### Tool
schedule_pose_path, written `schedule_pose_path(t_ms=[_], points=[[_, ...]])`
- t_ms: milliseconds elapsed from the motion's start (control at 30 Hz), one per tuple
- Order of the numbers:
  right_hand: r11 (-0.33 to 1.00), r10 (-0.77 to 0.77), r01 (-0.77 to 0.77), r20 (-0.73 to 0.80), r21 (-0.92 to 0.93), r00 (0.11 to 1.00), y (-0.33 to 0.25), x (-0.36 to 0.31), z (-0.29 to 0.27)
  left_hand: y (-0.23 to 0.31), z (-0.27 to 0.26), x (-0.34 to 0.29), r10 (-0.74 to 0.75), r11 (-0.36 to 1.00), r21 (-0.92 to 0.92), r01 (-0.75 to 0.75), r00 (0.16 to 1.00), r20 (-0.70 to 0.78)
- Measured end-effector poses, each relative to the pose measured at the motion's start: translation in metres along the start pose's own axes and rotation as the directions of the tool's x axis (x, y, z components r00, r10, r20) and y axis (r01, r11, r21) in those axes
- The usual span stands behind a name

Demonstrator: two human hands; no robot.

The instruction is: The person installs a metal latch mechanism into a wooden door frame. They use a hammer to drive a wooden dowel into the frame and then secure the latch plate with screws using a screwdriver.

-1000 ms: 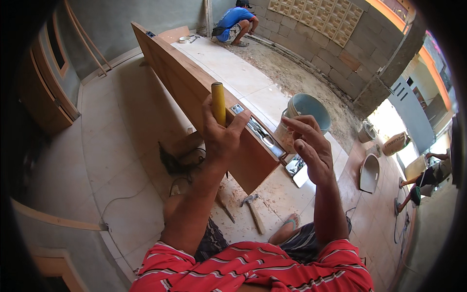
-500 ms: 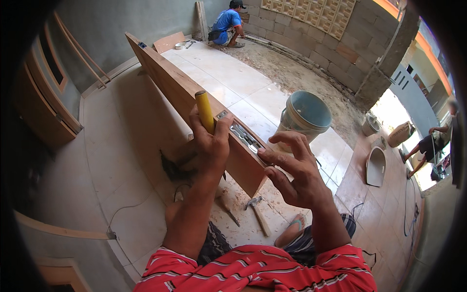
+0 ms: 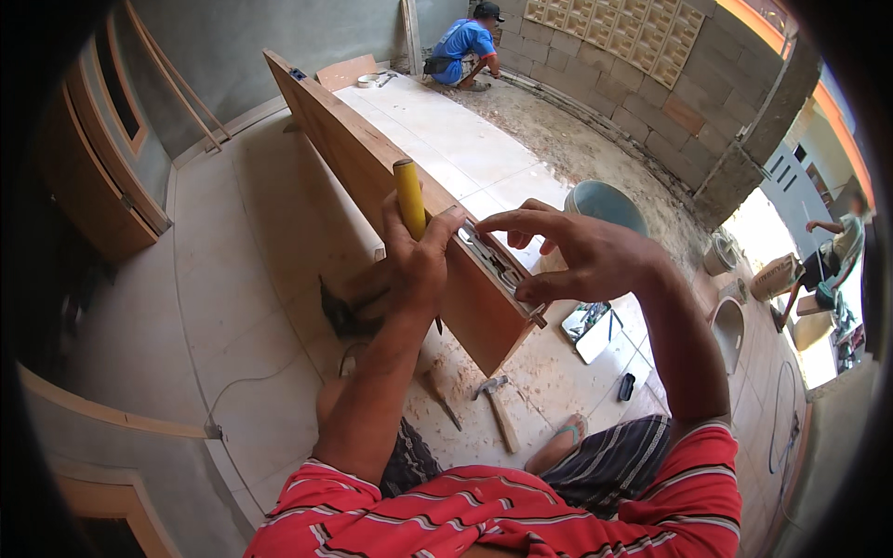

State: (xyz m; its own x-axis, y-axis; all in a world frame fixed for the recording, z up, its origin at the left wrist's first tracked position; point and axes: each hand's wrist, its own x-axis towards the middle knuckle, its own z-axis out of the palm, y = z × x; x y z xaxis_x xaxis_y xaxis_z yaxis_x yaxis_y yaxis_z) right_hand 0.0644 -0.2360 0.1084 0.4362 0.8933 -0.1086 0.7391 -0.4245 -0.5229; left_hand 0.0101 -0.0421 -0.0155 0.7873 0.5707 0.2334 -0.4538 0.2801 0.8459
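Note:
A long wooden door (image 3: 484,321) stands on its side in front of me, one narrow edge facing up. A metal bolt fitting (image 3: 491,253) sits in a recess of that edge, and a short rod sticks out past the door's end. My left hand (image 3: 419,256) rests against the edge, wrapped round a yellow-handled tool (image 3: 408,197) held upright; its thin tip shows below the hand. Over the fitting, my right hand (image 3: 586,251) has its fingers apart, the index fingertip at the fitting's upper part and the thumb at its lower end.
A hammer (image 3: 503,423) and a chisel-like tool (image 3: 441,402) lie among wood shavings by my foot. Beyond my right hand are a bucket (image 3: 609,203) and an open case (image 3: 593,332). A person in blue (image 3: 460,48) crouches by the block wall; another sits at far right.
My right hand has turned sideways over the fitting, its index finger reaching further up. A rod end now projects from the door's end. The view has shifted, revealing the open case.

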Motion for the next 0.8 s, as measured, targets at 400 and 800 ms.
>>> schedule_pose_path(t_ms=[400, 800], points=[[0.978, -0.026, 0.082, 0.278, -0.192, 0.960, -0.021, 0.036, -0.019, -0.008, -0.009, 0.005, 0.000, 1.000, 0.020, 0.000, 1.000, -0.023], [0.995, 0.006, 0.011, 0.176, -0.095, 0.984, -0.032, 0.029, -0.013, -0.007, -0.007, 0.003, 0.027, 0.998, 0.049, -0.026, 0.999, -0.022]])
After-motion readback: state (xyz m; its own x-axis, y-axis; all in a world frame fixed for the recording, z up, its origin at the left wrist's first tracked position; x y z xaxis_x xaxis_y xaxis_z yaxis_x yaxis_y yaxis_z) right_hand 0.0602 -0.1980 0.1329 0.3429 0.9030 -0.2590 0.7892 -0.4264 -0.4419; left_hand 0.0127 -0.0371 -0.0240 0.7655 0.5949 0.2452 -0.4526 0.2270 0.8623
